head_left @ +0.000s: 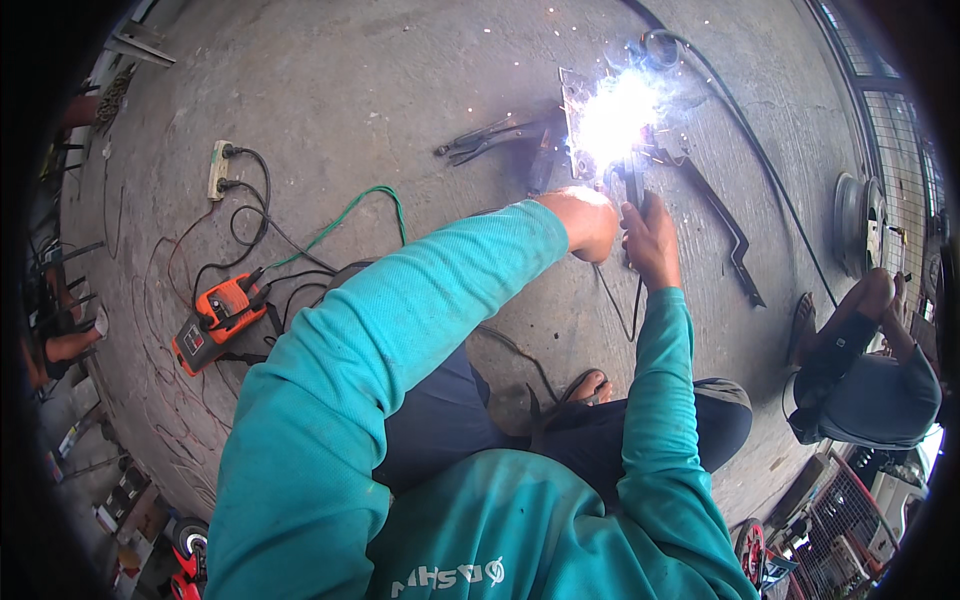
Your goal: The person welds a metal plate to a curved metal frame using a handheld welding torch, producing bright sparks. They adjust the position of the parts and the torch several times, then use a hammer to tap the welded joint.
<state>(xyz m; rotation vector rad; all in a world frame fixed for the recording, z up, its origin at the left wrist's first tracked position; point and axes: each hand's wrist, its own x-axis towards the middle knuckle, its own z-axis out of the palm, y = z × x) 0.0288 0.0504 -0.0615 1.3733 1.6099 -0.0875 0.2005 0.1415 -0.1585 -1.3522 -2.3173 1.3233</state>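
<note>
A blinding welding arc point(618, 115) burns ahead of my hands, throwing sparks and hiding the joint itself. Beside the glare, a metal plate with holes point(574, 100) stands on edge. My left hand point(588, 222) is closed just below the arc; whatever it grips is hidden behind the fingers. Close on its right, my right hand point(653, 243) wraps round a narrow dark metal bar point(635, 180) that runs up into the light. A thin dark cable point(632, 325) loops down below the two hands.
An orange welding machine point(225, 315) sits left, wired to a power strip point(218, 170). Dark metal pieces point(492, 140) and a bent bar point(715, 215) lie around the arc. A long black cable point(760, 160) crosses at right, near a wheel rim point(852, 225) and a crouching person point(865, 385).
</note>
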